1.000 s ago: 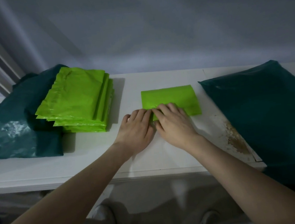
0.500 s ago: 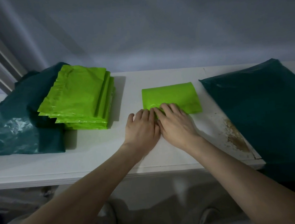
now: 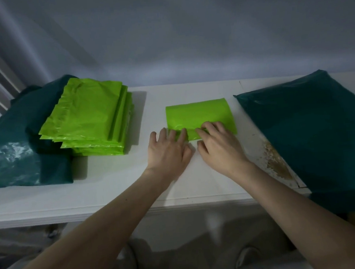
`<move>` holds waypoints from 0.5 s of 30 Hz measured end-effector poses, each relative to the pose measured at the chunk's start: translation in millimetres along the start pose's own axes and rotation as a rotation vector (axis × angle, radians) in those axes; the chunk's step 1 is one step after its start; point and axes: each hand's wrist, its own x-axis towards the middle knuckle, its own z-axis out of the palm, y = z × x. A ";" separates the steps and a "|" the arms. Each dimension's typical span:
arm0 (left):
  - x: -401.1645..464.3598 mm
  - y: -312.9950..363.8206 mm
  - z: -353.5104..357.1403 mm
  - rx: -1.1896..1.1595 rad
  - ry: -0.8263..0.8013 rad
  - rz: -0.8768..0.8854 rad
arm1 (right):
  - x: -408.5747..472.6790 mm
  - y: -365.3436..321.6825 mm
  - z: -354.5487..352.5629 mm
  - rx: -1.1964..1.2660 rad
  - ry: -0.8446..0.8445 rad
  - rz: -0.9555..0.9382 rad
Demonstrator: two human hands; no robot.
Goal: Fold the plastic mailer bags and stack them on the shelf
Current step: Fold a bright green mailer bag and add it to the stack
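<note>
- Pressing the folded green bag (image 3: 198,117) flat on the white shelf (image 3: 116,182), we rest our left hand (image 3: 169,150) and right hand (image 3: 218,145) on its near edge, fingers straight.
- Thin, slick plastic (likely springy): we would pinch the creased edge, then move it to the stack (image 3: 91,120).
</note>
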 end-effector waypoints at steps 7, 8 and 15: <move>6.0 2.7 -3.5 -0.072 -0.011 -0.025 | -7.6 14.4 -5.3 0.009 -0.022 0.015; 6.3 3.1 -5.0 -0.071 -0.003 -0.028 | -8.7 15.0 -6.3 0.021 -0.027 0.022; 14.6 13.8 -15.3 -0.114 0.038 0.004 | -8.2 15.1 -7.7 0.072 -0.052 0.064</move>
